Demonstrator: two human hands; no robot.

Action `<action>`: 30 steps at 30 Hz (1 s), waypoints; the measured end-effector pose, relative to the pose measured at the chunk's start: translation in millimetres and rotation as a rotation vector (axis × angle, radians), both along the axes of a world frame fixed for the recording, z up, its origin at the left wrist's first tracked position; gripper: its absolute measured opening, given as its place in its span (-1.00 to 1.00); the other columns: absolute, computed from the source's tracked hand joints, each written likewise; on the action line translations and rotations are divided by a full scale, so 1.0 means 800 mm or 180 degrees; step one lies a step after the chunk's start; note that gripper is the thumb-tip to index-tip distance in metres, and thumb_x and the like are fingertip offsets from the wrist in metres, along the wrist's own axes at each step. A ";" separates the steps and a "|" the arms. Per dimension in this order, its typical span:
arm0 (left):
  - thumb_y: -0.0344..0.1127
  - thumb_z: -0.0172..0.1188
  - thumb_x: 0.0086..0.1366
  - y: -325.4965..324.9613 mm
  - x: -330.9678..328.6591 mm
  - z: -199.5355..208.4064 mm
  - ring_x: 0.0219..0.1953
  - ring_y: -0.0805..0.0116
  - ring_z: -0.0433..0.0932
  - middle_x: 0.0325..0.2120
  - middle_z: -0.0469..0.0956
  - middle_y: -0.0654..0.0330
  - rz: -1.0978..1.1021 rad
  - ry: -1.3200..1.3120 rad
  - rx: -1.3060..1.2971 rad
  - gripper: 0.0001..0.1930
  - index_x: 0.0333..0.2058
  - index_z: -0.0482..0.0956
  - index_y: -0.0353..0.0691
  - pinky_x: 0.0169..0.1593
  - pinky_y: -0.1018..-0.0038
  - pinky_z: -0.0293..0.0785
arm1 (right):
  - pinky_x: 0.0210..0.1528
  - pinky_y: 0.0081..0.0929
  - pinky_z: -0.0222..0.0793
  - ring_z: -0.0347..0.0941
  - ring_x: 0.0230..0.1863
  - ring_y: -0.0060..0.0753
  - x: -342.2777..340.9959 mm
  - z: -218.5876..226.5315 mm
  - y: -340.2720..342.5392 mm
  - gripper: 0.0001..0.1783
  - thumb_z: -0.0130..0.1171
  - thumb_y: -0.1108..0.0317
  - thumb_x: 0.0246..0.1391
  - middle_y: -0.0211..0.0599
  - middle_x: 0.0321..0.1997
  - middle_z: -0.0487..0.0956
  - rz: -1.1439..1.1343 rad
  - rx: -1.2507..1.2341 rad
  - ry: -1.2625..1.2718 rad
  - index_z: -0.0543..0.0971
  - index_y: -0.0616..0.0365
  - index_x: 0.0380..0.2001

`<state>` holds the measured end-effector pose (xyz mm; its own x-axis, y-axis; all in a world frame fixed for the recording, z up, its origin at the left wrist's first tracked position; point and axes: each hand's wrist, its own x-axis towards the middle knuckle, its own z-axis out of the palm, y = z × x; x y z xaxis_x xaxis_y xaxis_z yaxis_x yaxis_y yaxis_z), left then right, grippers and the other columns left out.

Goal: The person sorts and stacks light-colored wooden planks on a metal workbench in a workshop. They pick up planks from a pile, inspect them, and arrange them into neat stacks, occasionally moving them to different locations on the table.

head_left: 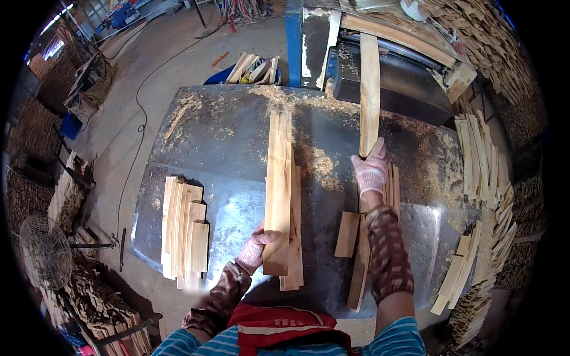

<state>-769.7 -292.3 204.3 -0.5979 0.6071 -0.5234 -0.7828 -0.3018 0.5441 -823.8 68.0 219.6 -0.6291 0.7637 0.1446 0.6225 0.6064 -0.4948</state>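
Right grip [372,172] forward at plank [369,89] — left grip [254,246] lower, clasping board [277,184].

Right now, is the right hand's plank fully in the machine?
No: a long stretch of plank shows outside the machine; cannot tell if any is inside.

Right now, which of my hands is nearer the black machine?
Right. Your right hand is in front of the machine, touching a board; your left hand is farther back, to the left.
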 end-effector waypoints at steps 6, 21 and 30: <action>-0.55 0.11 0.04 -0.009 0.013 -0.036 -0.05 0.21 0.60 -0.04 0.58 0.06 -0.0029 0.0126 -0.0394 -0.33 0.23 0.33 -0.28 0.08 0.32 0.53 | 0.03 -0.14 0.50 0.54 0.03 0.05 0.058 -0.093 -0.059 -0.04 0.31 0.29 -0.05 0.20 0.09 0.51 0.0375 -0.0600 0.0913 0.05 0.12 0.37; -0.57 0.09 0.16 -0.031 0.097 -0.067 -0.05 0.20 0.61 -0.04 0.60 0.12 -0.0091 -0.0141 -0.0489 -0.45 0.19 0.43 -0.21 0.03 0.33 0.57 | 0.36 -0.22 0.17 0.24 0.36 0.10 0.390 -0.082 -0.216 -0.05 0.35 0.31 -0.06 0.17 0.34 0.31 0.0389 -0.1475 0.0128 0.16 0.31 0.37; -0.25 0.30 0.29 -0.090 0.106 -0.082 -0.27 0.40 0.58 -0.29 0.60 0.19 0.0103 0.0691 -0.1012 -0.56 0.09 0.45 -0.25 -0.18 0.42 0.53 | 0.18 -0.20 0.40 0.44 0.16 0.11 0.362 -0.029 -0.236 -0.11 0.35 0.19 -0.08 0.09 0.19 0.46 0.1500 -0.1001 -0.0389 0.25 0.21 0.31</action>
